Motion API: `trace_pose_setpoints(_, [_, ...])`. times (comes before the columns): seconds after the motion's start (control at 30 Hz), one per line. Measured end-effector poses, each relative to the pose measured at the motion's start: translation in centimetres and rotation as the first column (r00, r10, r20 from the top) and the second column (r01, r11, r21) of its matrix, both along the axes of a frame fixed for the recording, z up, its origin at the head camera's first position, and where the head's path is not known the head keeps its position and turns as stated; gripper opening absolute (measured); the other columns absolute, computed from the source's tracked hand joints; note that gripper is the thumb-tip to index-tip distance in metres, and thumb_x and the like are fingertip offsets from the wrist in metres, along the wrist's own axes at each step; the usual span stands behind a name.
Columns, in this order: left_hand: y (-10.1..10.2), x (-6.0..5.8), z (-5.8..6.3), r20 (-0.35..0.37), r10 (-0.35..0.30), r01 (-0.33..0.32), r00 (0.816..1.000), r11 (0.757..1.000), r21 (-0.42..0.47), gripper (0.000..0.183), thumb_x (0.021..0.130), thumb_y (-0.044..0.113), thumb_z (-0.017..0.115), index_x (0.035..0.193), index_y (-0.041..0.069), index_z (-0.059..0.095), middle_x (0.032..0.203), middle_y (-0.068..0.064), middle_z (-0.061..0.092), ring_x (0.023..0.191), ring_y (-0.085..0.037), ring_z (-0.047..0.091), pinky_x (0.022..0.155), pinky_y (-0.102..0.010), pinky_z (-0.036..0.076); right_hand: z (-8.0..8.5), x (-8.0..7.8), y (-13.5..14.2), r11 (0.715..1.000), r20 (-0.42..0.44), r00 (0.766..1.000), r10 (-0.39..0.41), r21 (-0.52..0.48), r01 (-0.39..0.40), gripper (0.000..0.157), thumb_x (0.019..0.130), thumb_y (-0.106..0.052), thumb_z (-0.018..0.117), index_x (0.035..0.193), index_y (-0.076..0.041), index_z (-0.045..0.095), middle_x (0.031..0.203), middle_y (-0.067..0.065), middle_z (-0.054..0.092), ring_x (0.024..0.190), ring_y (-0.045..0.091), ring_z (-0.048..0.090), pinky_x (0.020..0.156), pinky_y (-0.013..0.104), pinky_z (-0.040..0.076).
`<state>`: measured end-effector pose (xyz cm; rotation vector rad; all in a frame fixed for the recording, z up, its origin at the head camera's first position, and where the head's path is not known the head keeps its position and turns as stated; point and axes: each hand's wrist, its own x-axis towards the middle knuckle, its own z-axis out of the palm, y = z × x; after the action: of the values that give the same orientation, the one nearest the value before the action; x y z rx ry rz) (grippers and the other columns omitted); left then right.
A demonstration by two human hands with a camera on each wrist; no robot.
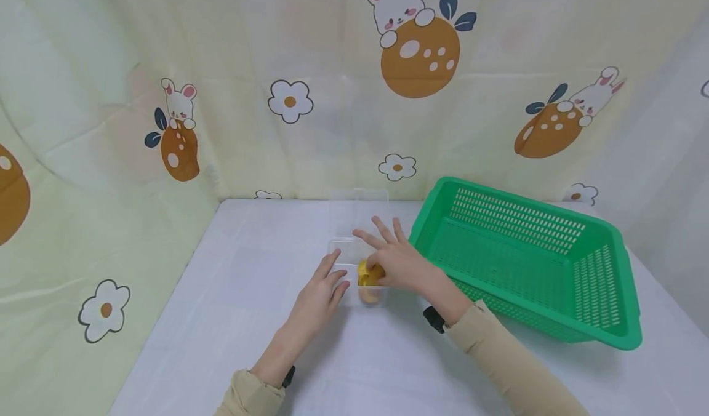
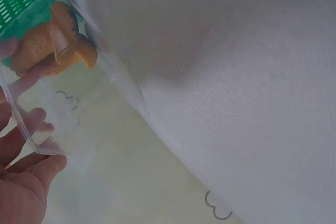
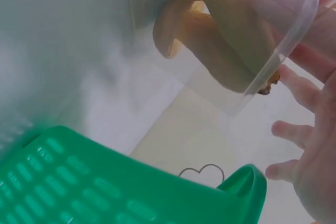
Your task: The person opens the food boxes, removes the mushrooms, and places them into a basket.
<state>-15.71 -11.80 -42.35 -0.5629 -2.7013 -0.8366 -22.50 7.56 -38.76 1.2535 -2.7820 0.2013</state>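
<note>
A clear plastic box [image 1: 344, 250] stands on the table with its transparent lid [image 1: 360, 197] raised at the back. Inside lie brown mushrooms [image 3: 207, 45], seen through the plastic in both wrist views. My right hand [image 1: 403, 262] reaches in from the right; its thumb and index finger pinch a yellow-brown mushroom [image 1: 364, 272] while the other fingers spread upward. At the left side, my left hand [image 1: 312, 299] grips the box wall, with some fingers inside the rim and one outside, as the left wrist view shows. The right hand's fingertips are partly hidden by the mushroom.
A green slotted basket [image 1: 554, 330] sits close to the right of the box, near my right forearm. White cloth [image 1: 232, 317] covers the table. A patterned curtain [image 1: 327, 145] hangs behind and along the left side.
</note>
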Motion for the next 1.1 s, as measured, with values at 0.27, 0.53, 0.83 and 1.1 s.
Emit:
trace_pose_setpoints(0.27, [0.1,-0.1,-0.4,-0.018,-0.005,0.005,1.000,1.000,0.001,0.025,0.091,0.016,0.060,0.107,-0.003,0.065,0.141,-0.016,0.038,0.129,-0.034,0.035,0.092,-0.039,0.044,-0.3,-0.3,-0.5,1.000,0.030,1.000,-0.008,0.027,0.007,0.021,0.071,-0.028,0.081,0.086,-0.015,0.075,0.146,0.007,0.034,0.136,0.041,0.003,0.102,0.065,-0.004])
trace_pose_setpoints(0.53, [0.0,-0.1,-0.6,-0.041,-0.006,0.006,0.999,1.000,-0.002,0.025,0.091,0.016,0.060,0.106,-0.003,0.065,0.141,-0.015,0.039,0.129,-0.032,0.035,0.090,-0.038,0.046,-0.5,-0.6,-0.8,1.000,0.020,1.000,0.001,0.022,-0.002,0.013,0.072,-0.021,0.081,0.082,-0.015,0.075,0.145,0.007,0.036,0.137,0.040,0.005,0.103,0.064,-0.004])
trace_pose_setpoints(0.83, [0.2,0.0,-0.7,-0.046,0.000,0.000,0.999,1.000,-0.005,0.025,0.092,0.016,0.059,0.106,-0.003,0.065,0.140,-0.015,0.039,0.129,-0.033,0.034,0.090,-0.040,0.046,-0.8,-0.6,-0.5,0.998,-0.034,0.998,0.054,-0.035,-0.055,0.014,0.070,-0.021,0.082,0.077,-0.013,0.073,0.137,0.010,0.045,0.134,0.037,0.020,0.105,0.061,0.004])
trace_pose_setpoints(1.1, [0.3,0.1,-0.7,-0.040,0.014,-0.014,0.999,1.000,-0.011,0.024,0.092,0.016,0.058,0.106,-0.003,0.065,0.141,-0.014,0.038,0.129,-0.031,0.034,0.090,-0.040,0.046,-1.4,-0.3,-0.2,0.984,-0.073,0.990,0.118,-0.123,-0.126,0.020,0.067,-0.011,0.084,0.081,-0.007,0.069,0.120,0.008,0.059,0.125,0.029,0.041,0.109,0.048,0.014])
